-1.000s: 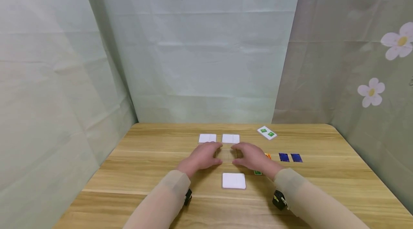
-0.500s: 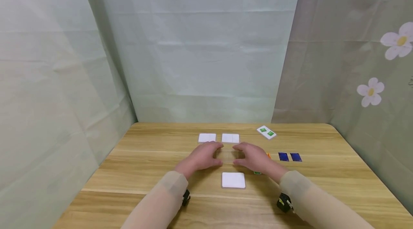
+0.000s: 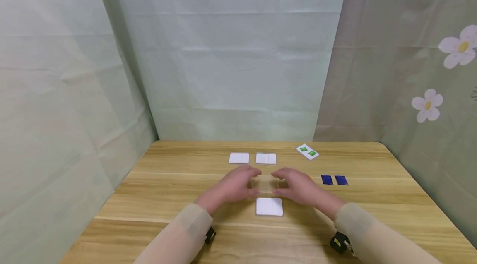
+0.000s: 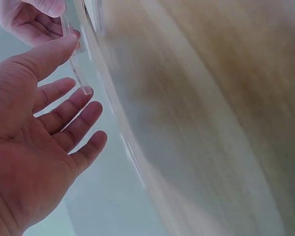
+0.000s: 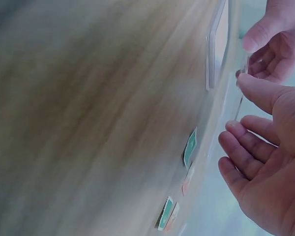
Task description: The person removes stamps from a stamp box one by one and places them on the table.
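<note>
My left hand [image 3: 237, 183] and right hand [image 3: 296, 187] face each other over the middle of the table, pinching opposite edges of a clear plastic plate [image 3: 265, 183]. In the left wrist view, the plate [image 4: 79, 73] shows nearly edge-on between left thumb and fingertips, with the other hand at its far end. The right wrist view shows the right thumb and fingers at the plate's near edge, the remaining fingers loosely bent. Just in front of the hands lies a white rectangular piece with a translucent rim [image 3: 269, 206].
Two white rectangular pieces, left [image 3: 239, 158] and right [image 3: 266, 158], lie beyond the hands. Farther right are a white card with two green pictures [image 3: 307, 152] and two dark blue squares [image 3: 327, 180]. Small green-and-white paper pieces [image 5: 190, 147] lie near the right hand.
Both hands have come slightly closer to the body with the clear plate, now nearer the front white piece. The right forearm has swung a little to the right. The other pieces stay put.
</note>
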The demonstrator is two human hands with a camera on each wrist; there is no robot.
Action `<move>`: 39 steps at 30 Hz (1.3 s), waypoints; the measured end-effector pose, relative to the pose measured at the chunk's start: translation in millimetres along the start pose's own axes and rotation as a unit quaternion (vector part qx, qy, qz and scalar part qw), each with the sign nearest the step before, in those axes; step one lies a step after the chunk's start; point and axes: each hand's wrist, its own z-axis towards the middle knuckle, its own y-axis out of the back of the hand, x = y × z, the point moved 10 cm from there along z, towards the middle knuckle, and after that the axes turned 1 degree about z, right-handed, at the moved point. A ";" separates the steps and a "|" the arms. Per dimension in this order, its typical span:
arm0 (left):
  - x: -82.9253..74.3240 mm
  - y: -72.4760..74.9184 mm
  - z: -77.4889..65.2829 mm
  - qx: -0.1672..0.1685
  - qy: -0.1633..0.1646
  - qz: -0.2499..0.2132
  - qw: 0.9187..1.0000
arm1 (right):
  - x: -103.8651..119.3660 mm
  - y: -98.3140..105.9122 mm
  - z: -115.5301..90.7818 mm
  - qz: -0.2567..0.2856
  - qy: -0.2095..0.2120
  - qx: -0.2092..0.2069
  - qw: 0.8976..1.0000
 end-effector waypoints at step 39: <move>-40.0 -17.0 -31.3 0.019 -0.051 0.056 0.997 | 4.1 -21.5 -37.0 0.037 0.058 0.053 0.996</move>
